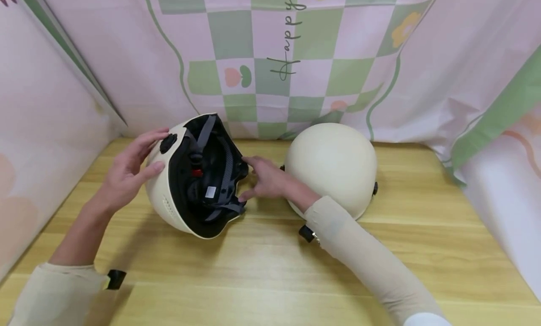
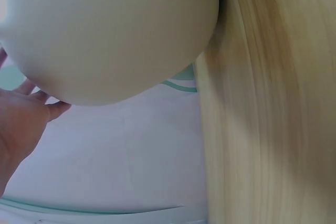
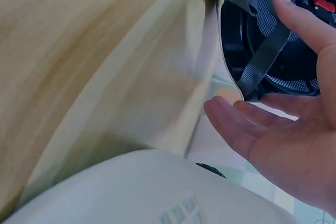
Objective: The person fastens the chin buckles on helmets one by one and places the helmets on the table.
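A cream helmet point(image 1: 162, 201) is tipped on its side at the left of the table, its black padded inside facing right. Grey straps and a red buckle piece point(image 1: 197, 173) show within. My left hand point(image 1: 131, 168) holds the outer shell, thumb and fingers spread over it beside a black round fitting point(image 1: 168, 143). At the opposite rim is my right hand point(image 1: 268, 178), its fingers extended and thumb apart. In the right wrist view the thumb lies over a grey strap point(image 3: 262, 59); firm contact cannot be told.
A second cream helmet point(image 1: 334, 164) sits dome up to the right, close by my right forearm. Wooden table boards point(image 1: 253, 274) lie below. A patterned curtain point(image 1: 274, 39) hangs behind, with pale cloth on both sides.
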Tool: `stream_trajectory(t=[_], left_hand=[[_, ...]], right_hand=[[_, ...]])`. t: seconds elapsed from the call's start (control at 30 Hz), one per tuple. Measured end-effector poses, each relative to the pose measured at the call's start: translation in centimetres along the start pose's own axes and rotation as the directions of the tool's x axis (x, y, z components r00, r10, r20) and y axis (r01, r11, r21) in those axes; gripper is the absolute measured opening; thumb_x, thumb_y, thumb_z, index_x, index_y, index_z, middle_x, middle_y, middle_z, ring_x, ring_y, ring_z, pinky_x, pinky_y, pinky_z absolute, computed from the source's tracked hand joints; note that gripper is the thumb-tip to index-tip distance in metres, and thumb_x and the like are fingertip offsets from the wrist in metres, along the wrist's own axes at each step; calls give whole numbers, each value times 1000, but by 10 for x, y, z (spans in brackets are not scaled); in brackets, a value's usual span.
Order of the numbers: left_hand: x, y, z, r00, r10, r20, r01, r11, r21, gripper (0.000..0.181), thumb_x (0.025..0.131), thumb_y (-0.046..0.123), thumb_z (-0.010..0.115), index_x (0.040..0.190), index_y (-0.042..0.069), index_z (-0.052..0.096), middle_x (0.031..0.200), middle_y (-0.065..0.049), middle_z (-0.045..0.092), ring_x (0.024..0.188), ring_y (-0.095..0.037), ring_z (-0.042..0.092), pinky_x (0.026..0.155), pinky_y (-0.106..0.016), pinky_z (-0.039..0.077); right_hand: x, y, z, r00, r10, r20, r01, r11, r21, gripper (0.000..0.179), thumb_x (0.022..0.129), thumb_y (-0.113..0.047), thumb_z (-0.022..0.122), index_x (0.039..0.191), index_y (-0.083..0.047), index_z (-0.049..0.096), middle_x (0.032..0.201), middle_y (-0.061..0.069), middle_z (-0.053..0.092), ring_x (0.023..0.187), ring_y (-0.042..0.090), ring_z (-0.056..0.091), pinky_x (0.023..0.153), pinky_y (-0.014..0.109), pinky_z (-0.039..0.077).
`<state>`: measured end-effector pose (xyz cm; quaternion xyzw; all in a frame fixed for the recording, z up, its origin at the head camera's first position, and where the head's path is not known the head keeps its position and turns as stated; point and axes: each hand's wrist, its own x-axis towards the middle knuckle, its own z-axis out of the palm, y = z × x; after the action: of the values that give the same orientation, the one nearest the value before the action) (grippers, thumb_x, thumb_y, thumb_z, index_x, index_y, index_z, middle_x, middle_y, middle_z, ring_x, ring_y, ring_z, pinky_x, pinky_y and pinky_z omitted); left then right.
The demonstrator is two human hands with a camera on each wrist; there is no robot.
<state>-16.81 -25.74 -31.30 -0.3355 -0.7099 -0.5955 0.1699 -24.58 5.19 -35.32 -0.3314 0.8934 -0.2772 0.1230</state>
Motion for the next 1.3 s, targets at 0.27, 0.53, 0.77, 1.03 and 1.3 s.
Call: stream_trajectory(t=[0.27,0.53,0.77,1.03,1.3], left_hand=[[2,5,2,1000,-14,-28,15,1000,8,46,89,-24,51,134,-12,57,146,-15,56,136,-17,52,117,-24,34],[4,9,5,997,-73,3,72,991,111,50,90,-18,53,138,-7,59,150,-8,55,143,-18,44,117,-21,32],[9,14,10,994,-103,26,91,956,279,56,92,-14,57,146,2,58,156,-3,51,152,-19,36,123,-28,26],[13,16,16,995,-93,22,82,948,309,56,94,-13,58,147,3,57,155,5,52,153,-27,33,123,-29,26],[12,14,15,998,-45,35,31,944,330,58,91,-18,58,146,-3,55,155,3,52,151,-25,37,123,-29,26]], right_hand=[[3,1,0,998,23,63,-24,1000,9,98,85,-29,88,159,2,33,159,21,43,135,40,54,113,44,44],[4,2,2,991,69,119,-69,998,1,95,87,-32,86,162,-6,33,156,17,49,132,35,56,111,43,45],[8,3,5,990,79,113,-82,996,19,90,90,-28,83,162,-8,33,156,17,49,134,31,55,116,42,40],[10,5,6,993,81,90,-89,993,82,85,93,-22,80,162,-6,33,154,20,50,138,34,51,116,44,40],[8,-7,-14,959,18,-282,86,932,353,58,98,-9,72,150,0,49,127,22,67,112,35,67,95,42,56]])
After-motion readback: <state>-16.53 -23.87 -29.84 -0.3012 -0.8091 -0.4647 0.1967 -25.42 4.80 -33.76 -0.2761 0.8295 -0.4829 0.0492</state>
